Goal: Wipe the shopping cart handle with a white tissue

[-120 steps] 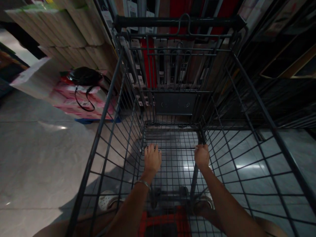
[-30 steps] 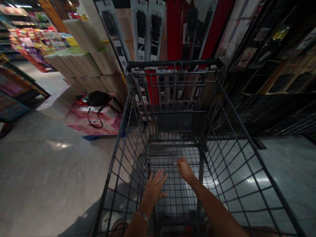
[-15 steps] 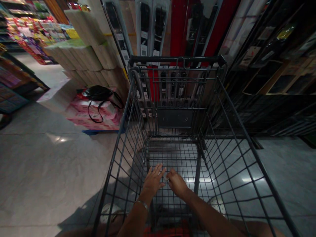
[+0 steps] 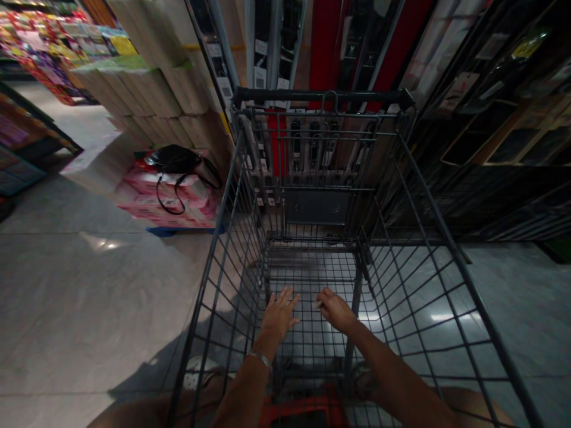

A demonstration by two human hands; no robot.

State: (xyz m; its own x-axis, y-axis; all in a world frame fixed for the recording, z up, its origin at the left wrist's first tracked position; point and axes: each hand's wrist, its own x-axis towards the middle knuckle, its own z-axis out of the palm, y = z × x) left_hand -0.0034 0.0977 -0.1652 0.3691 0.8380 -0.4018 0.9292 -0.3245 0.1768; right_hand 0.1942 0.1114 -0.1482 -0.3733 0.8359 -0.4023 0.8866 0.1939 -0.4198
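Both hands reach down inside a dark wire shopping cart [image 4: 329,95]. My left hand [image 4: 279,315] has its fingers spread, palm down, over the wire bottom, and holds nothing; a band circles that wrist. To its right, a short gap away, my right hand [image 4: 335,309] is closed, with a small pale thing [image 4: 319,304] at its fingertips, too small to name. Whether either hand touches the wires cannot be told.
A black bag [image 4: 173,159] lies on pink packages [image 4: 169,199] to the left of the cart, near stacked paper-wrapped packs [image 4: 138,92]. Hanging packaged goods stand beyond the cart. Dark shelving is at the right. A red-orange object [image 4: 307,411] is at the bottom edge.
My right hand has moved right, away from my left hand, taking the small pale thing along. My left hand stays spread, slightly higher in view. The surroundings have shifted a little upward.
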